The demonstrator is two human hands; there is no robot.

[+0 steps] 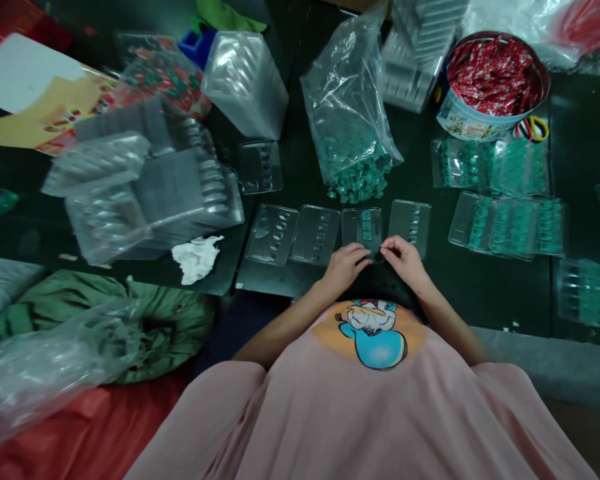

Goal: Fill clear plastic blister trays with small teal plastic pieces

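Note:
A shallow clear plastic tray (353,230) lies in front of me with a column of green translucent pieces (367,225) in its pockets. My left hand (346,267) is at the tray's near edge, thumb and fingers drawn together. Just to its right, my right hand (404,260) makes a pinch over the tray's near right corner. Whatever is between the fingertips of either hand is too small or hidden to tell. Beyond the tray, loose green pieces (357,183) spill from a clear plastic bag (345,93). Similar clear trays lie left (315,233) and right (410,223).
Overlapping trays filled with green pieces (510,223) lie to the right. Behind them stands a round tin (473,127) of red packets, with yellow-handled scissors (537,128) beside it. Stacked clear trays (170,187) and a crumpled white tissue (196,259) are on the left.

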